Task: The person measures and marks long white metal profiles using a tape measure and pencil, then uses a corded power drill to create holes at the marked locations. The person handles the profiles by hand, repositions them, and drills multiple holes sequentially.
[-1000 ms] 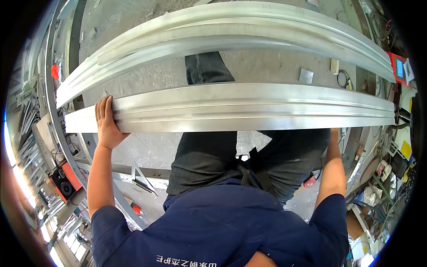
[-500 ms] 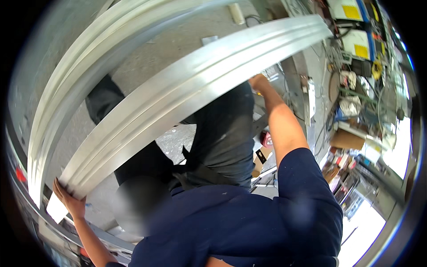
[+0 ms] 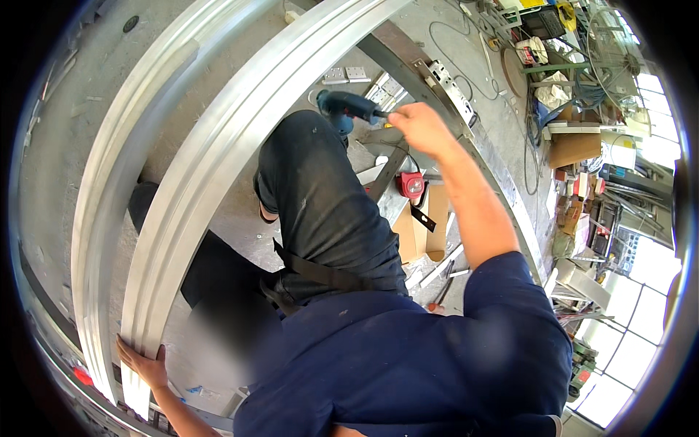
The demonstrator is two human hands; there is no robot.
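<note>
Left grip point(image 3: 148, 366) spread wide across silver rail point(image 3: 224, 140), right grip point(image 3: 424, 130) closed around power tool point(image 3: 355, 106) (blue-green).

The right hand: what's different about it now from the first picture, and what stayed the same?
At first the right hand was mostly hidden by the near metal beam. Now it shows clearly, holding a blue-green power tool by its tail end. The view also turned right, so the beams slant steeply in the picture. The left hand stayed on the near beam, close to its left end.
</note>
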